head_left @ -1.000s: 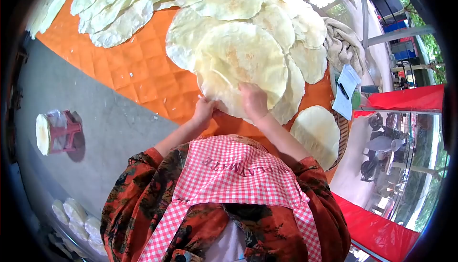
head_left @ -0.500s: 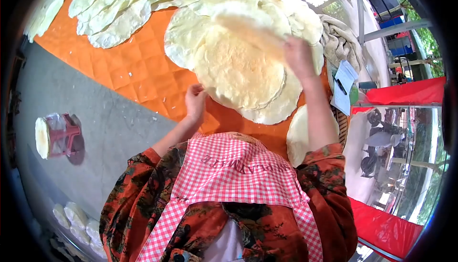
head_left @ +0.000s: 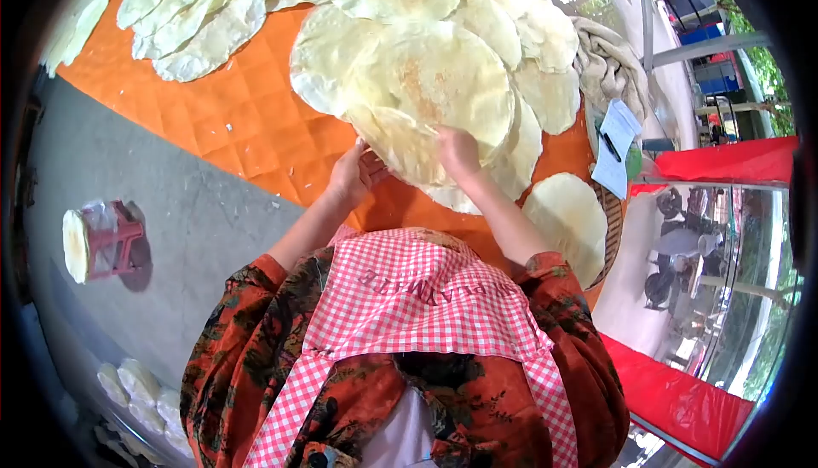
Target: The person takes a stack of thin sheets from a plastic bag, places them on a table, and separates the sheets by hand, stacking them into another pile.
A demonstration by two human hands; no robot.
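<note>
Large, thin, pale round flatbreads lie overlapping on the orange cloth in front of me. The near part of the top flatbread (head_left: 460, 72) is lifted or folded into a loose flap, with browned specks near its middle. My right hand (head_left: 458, 155) is closed on the edge of this flap, fingertips pinching it. At the flap's left end, my left hand (head_left: 349, 176) pinches the near-left edge between thumb and fingers, some of which are hidden beneath the bread.
More flatbreads (head_left: 209, 38) overlap across the far side of the orange cloth (head_left: 256, 119). At right are a single flatbread (head_left: 567, 225) on a woven basket (head_left: 613, 229), a notepad (head_left: 615, 149) with a pen, and a crumpled towel (head_left: 609, 63). A pink stool (head_left: 119, 240) stands on the floor.
My right hand has come down and left from the far right, where a blurred flatbread swung with it, to the near edge. My left hand stays near the left edge.
</note>
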